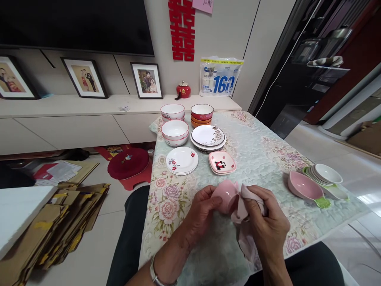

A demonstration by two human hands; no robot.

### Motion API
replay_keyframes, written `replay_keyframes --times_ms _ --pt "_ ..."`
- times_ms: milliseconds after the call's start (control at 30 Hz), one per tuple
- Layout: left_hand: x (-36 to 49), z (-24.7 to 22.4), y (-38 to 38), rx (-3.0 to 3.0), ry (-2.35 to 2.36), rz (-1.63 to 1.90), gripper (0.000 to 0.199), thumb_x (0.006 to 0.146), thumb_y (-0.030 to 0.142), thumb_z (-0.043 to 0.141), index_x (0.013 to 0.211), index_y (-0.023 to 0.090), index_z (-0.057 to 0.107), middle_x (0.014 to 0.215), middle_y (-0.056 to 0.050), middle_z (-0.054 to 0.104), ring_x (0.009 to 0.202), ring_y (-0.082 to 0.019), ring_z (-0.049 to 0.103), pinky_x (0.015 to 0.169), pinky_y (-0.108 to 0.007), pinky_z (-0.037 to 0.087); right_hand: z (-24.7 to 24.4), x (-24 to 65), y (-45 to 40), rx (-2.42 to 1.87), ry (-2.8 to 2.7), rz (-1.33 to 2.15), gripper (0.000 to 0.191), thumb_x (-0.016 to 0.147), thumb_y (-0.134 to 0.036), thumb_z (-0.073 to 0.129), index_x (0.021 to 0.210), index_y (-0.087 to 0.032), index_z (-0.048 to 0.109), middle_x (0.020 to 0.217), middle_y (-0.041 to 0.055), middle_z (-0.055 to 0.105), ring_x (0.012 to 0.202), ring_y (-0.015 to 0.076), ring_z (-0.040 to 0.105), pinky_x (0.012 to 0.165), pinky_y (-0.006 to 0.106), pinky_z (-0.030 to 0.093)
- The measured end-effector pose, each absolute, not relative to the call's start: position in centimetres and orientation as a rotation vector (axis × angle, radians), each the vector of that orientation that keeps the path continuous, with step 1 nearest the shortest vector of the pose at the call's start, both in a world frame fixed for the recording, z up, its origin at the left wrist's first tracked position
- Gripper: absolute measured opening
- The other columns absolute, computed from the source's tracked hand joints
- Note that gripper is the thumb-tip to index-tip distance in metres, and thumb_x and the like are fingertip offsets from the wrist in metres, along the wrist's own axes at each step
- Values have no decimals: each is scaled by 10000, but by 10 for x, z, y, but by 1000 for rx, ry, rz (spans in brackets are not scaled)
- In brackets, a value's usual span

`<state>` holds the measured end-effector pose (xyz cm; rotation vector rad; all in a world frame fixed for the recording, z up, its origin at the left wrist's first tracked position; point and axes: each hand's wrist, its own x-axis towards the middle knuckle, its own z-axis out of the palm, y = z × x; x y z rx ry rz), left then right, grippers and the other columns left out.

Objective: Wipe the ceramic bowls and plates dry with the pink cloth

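Note:
A pink bowl (pixel 225 194) is tilted above the near part of the table, gripped at its left side by my left hand (pixel 202 208). My right hand (pixel 266 214) is closed on a pale pink cloth (pixel 242 206), which presses against the bowl's right side and hangs down below my fingers. Just beyond lie small square pink dishes (pixel 222 162) with a cartoon print. White plates with red flowers (pixel 182 159) are stacked to their left. A pink bowl with a green handle (pixel 305 186) rests on the right, touching or close to nested white bowls (pixel 327 174).
Oval plates (pixel 207 136) and stacked bowls (pixel 175 132) stand further back on the flowered tablecloth (pixel 169 210). Behind is a low cabinet (pixel 104 106) with framed photos and a red jar (pixel 183 90). A red stool (pixel 128 163) and flattened cardboard (pixel 68 214) are on the left floor.

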<state>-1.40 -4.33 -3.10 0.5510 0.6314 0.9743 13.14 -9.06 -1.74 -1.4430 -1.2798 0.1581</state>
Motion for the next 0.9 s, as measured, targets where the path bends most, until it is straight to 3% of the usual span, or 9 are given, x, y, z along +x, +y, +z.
replay_keyframes --times_ms 100,233,667,833,900 --pt "-14 -30 -45 634 638 951 240 650 292 830 711 145 650 635 7 599 589 -110 476 607 -260 339 -18 129 -88 -1421 -1433 134 153 916 -226 599 1041 -245 685 1047 47 664 988 213 617 848 363 490" --pt "-17 -28 -45 760 619 949 276 715 367 806 825 140 696 661 5 601 608 -112 473 632 -264 355 -19 132 -84 -1363 -1576 210 195 928 -205 560 1072 -250 684 1081 59 659 1037 222 602 877 388 481" --pt "-16 -37 -35 419 685 1029 333 533 320 899 750 123 740 692 -22 682 642 -118 533 652 -241 401 -56 143 -67 -1451 -1186 397 161 901 -306 617 1002 -245 727 1053 53 672 1000 222 612 914 400 455" --pt "-14 -39 -36 380 708 984 335 528 301 890 765 109 752 727 -40 703 666 -130 558 672 -249 416 -51 144 -69 -1331 -1200 423 163 885 -307 635 998 -248 738 1262 75 614 1204 250 552 1024 428 407" --pt "-14 -40 -36 380 717 991 337 520 299 889 761 107 750 727 -38 702 669 -126 555 677 -244 414 -53 145 -68 -1366 -1209 488 166 871 -319 645 981 -246 746 1222 77 641 1181 253 568 1023 436 408"
